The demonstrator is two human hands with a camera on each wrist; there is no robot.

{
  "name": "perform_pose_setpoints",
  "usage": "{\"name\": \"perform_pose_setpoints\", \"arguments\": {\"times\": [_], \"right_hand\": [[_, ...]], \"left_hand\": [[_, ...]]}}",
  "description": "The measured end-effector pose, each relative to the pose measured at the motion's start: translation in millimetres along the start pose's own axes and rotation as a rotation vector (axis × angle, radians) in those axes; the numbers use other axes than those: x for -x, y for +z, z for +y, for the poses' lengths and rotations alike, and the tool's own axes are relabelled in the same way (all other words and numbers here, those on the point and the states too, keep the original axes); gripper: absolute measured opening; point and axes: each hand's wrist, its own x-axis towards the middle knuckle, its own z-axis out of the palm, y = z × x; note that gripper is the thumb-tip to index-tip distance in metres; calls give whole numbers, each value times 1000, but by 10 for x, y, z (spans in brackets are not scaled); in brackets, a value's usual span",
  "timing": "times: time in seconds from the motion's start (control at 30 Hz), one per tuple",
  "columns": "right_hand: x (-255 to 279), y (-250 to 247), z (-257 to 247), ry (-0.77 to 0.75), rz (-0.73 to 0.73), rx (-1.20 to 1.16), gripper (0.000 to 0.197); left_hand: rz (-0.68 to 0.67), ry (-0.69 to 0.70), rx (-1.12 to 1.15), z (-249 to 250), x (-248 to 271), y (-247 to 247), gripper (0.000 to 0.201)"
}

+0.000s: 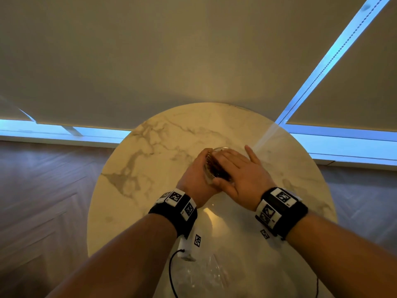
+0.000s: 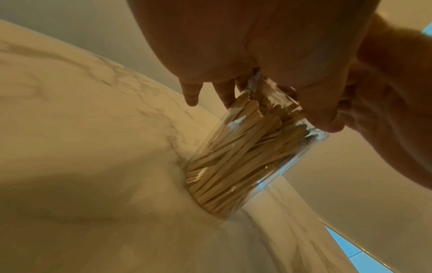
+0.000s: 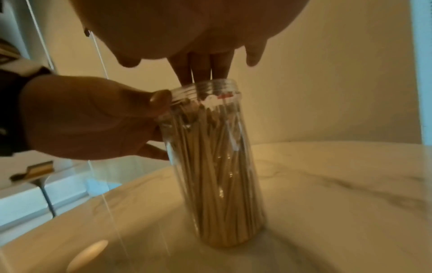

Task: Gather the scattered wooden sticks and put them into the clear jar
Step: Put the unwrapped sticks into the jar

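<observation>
The left hand (image 1: pixel 194 177) is gripping the tall clear plastic jar (image 3: pixel 210 157) near its threaded neck, thumb and fingers curled round the wall, at the centre of the head view. The right hand (image 1: pixel 240 171) is lying flat over the jar's mouth, fingers straight and together, thumb spread toward the upper right; it is clasping nothing. In the right wrist view its fingertips (image 3: pixel 201 73) are reaching just down to the rim. The pale, flat wooden sticks (image 3: pixel 215 175) are standing packed inside the jar, filling it almost to the neck. The jar is standing upright on the round, white, grey-veined marble table (image 1: pixel 161 147), near the middle of the top, well apart from every edge, with bare marble showing on all sides. Both forearms are coming in from the bottom of the frame, each carrying a black wristband with white marker tiles (image 1: pixel 178 203). Beyond the table's far edge, beige roller blinds (image 1: pixel 150 61) are hanging, and brown herringbone wood floor (image 1: pixel 43 190) is lying at the left.
</observation>
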Motion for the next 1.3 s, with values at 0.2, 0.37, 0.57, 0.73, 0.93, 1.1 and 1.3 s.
{"name": "perform_pose_setpoints", "arguments": {"times": [0.2, 0.37, 0.57, 0.73, 0.93, 1.1, 1.3], "right_hand": [[90, 76, -93, -49, 13, -6, 78], [109, -1, -72, -121, 178, -15, 61], [-83, -70, 62, -71, -126, 119, 96], [60, -136, -12, -108, 92, 28, 65], [-109, -76, -26, -6, -163, 56, 71], [18, -71, -97, 40, 88, -38, 52], [-75, 0, -164, 92, -91, -74, 66]], "left_hand": [[-2, -25, -113, -59, -3, -47, 88], [-16, -38, -124, -137, -5, -46, 95], [5, -95, -171, -147, -14, -65, 87], [29, -78, -213, -121, 14, -56, 95], [14, -104, -228, -96, 9, -72, 96], [24, -74, -210, -73, 29, -68, 96], [4, -92, -217, -66, 32, -61, 95]]}}
